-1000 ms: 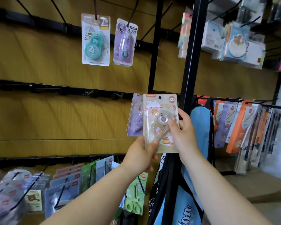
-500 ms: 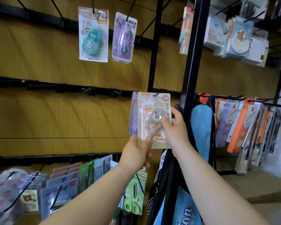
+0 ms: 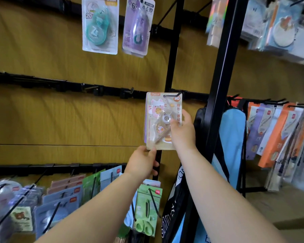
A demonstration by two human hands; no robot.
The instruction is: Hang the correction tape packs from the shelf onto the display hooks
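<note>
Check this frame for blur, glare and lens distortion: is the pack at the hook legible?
Head view, centre: the beige correction tape pack, gripped by the left hand and right hand, is fairly sharp and its large print is readable. Head view, upper right: the hanging note pads are smeared by blur. Head view: the black post leans from wide-angle distortion, the teal pack shows mild glare, and the lighting is even.
</note>
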